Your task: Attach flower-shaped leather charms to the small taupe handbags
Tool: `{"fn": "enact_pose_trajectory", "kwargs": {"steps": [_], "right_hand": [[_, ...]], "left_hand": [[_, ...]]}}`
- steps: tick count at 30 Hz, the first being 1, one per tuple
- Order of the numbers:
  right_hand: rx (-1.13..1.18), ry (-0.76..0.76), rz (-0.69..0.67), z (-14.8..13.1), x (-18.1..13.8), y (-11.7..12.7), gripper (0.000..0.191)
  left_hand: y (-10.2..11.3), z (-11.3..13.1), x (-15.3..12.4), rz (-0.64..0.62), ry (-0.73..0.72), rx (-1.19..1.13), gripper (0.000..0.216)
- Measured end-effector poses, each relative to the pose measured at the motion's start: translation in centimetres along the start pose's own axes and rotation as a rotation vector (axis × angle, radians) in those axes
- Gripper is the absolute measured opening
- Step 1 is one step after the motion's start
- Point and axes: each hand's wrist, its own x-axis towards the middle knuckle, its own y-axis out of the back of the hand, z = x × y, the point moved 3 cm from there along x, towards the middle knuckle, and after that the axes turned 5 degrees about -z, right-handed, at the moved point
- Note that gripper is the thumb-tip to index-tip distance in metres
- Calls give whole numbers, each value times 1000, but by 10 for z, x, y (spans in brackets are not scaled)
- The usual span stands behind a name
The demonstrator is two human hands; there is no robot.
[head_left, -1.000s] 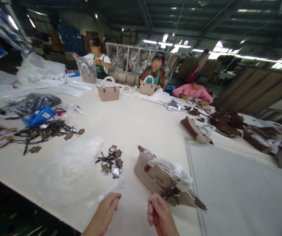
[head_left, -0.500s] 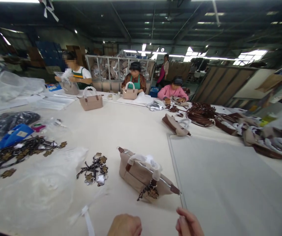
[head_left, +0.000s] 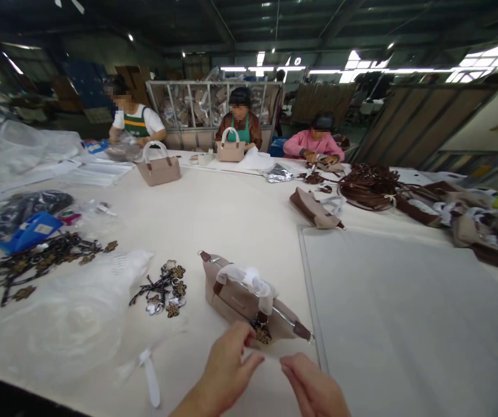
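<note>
A beige handbag [head_left: 235,295] with brown trim and white-wrapped handles stands upright on the table in front of me. A leopard-patterned flower charm [head_left: 262,333] hangs at its near side. My left hand [head_left: 229,362] is beside the charm, its thumb apart from its curled fingers; whether a fingertip touches the charm I cannot tell. My right hand [head_left: 313,382] is just below the bag's right end, with thumb and fingertips close together; anything between them is too small to make out. Left of the bag lies a small bunch of similar charms [head_left: 168,289] with black cords.
A clear plastic bag [head_left: 70,318] and a white strip [head_left: 151,376] lie at left, with a larger charm pile [head_left: 48,263] beyond. A grey sheet [head_left: 396,301] covers the right side. Another handbag [head_left: 313,208] lies farther back. Several co-workers sit or stand across the table.
Both hands have moved forward to the bag, the left one from a closed shape to spread thumb and fingers beside the charm. The view has shifted slightly.
</note>
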Motion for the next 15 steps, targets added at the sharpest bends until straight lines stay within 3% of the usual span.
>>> {"fn": "enact_pose_trajectory", "kwargs": {"steps": [3,6,11,15], "right_hand": [[-9,-51,23,14,13,22,19],[-8,-53,-22,23,23,24,19],[36,-72,-26,25,21,2,20],[34,-154,48,23,16,-11,28]], "left_hand": [[-11,0,25,195,35,104,29],[-28,-1,46,276,52,248,36],[-46,-9,54,318,22,371,15],[-48,-19,53,265,17,262,10]]}}
